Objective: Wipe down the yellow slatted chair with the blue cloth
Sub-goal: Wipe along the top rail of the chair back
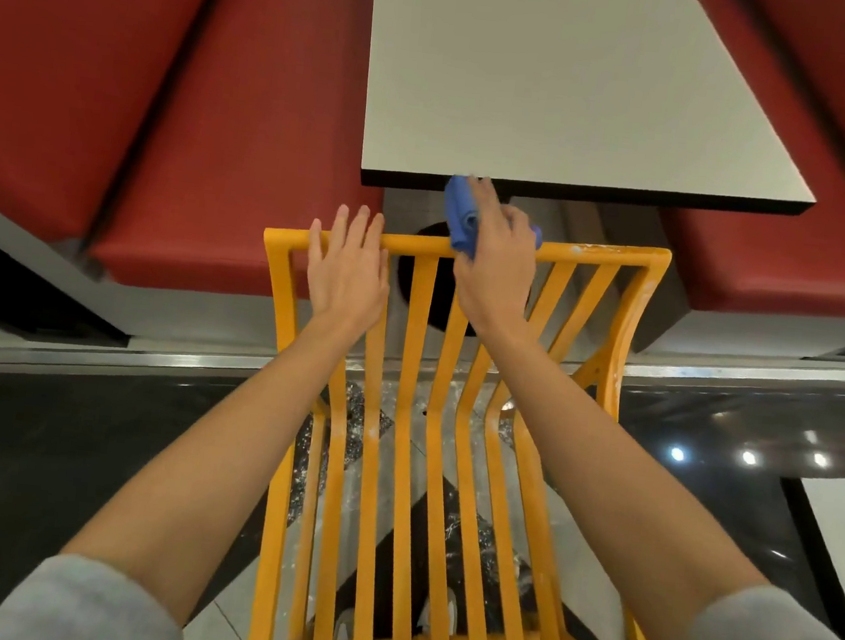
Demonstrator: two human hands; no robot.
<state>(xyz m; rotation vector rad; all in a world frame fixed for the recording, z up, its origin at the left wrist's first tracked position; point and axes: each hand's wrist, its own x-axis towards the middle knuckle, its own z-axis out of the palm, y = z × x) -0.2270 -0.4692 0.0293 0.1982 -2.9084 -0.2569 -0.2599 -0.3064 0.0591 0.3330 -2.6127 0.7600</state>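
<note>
While my right hand (493,259) is curling round the bunched blue cloth (458,220) and pressing it onto the chair's far rail (597,256), my left hand (350,266) is lying flat with fingers straight on the same rail, further to the left, steadying the frame without gripping it. The cloth is sticking out past my knuckles on the far side, just under the near edge of the grey table (577,193), and a small blue corner is showing at the right of my hand.

The yellow slatted chair (410,422) is lying directly beneath both of my arms, its slats (403,472) running from the far rail towards me, so their long axis is pointing near to far. The rail under the cloth is running left to right, crossing the slats. The unwiped stretch of rail, as I judge it, is lying to the right of my cloth hand, out to the rounded right corner, where pale marks are showing on the paint. My right hand is the nearer one to that stretch, so I am thinking a sideways pass to the right would suit, and then pulls towards me along each slat.

Red bench seats (218,171) are sitting on either side of the table, and dark glossy floor (88,442) is showing through the slats.
</note>
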